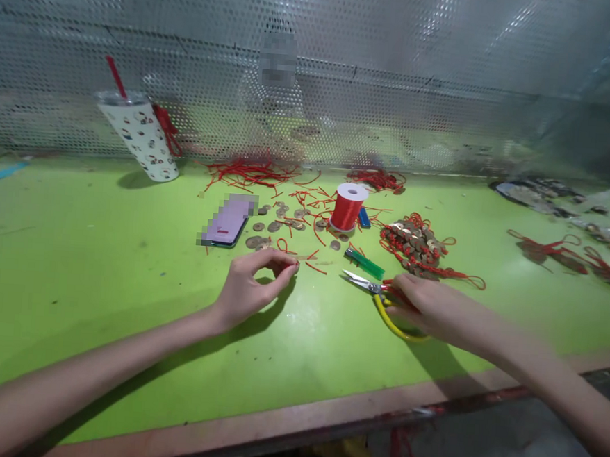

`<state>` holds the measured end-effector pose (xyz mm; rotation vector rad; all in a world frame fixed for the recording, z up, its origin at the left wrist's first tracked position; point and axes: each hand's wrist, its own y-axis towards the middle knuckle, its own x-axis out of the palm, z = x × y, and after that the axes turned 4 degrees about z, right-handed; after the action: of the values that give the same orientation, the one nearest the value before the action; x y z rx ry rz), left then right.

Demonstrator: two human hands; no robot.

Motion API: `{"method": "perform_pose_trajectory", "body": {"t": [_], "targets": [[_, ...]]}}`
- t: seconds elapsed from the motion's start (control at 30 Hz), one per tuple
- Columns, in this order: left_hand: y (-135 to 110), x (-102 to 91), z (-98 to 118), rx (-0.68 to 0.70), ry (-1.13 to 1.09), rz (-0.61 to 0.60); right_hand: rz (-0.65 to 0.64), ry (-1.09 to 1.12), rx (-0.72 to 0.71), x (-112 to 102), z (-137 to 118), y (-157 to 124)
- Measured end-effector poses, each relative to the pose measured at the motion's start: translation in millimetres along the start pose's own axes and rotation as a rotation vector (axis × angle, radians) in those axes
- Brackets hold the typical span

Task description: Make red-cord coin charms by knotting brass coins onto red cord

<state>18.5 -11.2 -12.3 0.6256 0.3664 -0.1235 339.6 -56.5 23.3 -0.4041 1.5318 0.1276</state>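
My left hand is closed in a pinch above the middle of the green table. A bit of red cord shows at its fingertips, and a small red loop stands up just behind them; most of whatever it grips is hidden. My right hand has its fingers on a pair of scissors with red and yellow handles. The blades point left, towards my left hand, and are slightly apart. Just beyond the blades lies a green lighter. Old-style coins and snippets of red cord are scattered behind my left hand.
A red thread spool stands upright behind the lighter, a blue lighter beside it. Strung coins are heaped at right. A phone lies at left, near a tilted-looking tumbler. Perforated metal sheeting rises behind.
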Motion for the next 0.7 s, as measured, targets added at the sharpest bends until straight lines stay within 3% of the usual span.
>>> {"method": "perform_pose_trajectory", "body": {"t": [0.13,0.2,0.27,0.37,0.47,0.7], "targets": [[-3.4,-2.4,-1.4,0.082,0.026,0.025,0.083,-0.074,-0.008,-7.6,-6.4,-2.9],[-3.9,-3.0,-2.5,0.134,0.035,0.034,0.187,-0.072,-0.020,-10.9,-22.0,5.0],[-4.0,-2.7,-3.1,0.204,0.036,0.046,0.280,0.074,-0.116,-10.5,-43.5,18.0],[-4.8,-1.2,-3.0,0.282,0.042,0.048,0.374,0.365,-0.260,-0.9,-77.9,41.6],[-6.3,0.5,-3.1,0.300,0.056,0.040,0.451,0.544,-0.289,14.4,-103.5,63.0],[-8.9,1.7,-6.4,0.304,0.103,0.075,0.638,0.523,-0.316,30.9,-121.8,85.6]]}}
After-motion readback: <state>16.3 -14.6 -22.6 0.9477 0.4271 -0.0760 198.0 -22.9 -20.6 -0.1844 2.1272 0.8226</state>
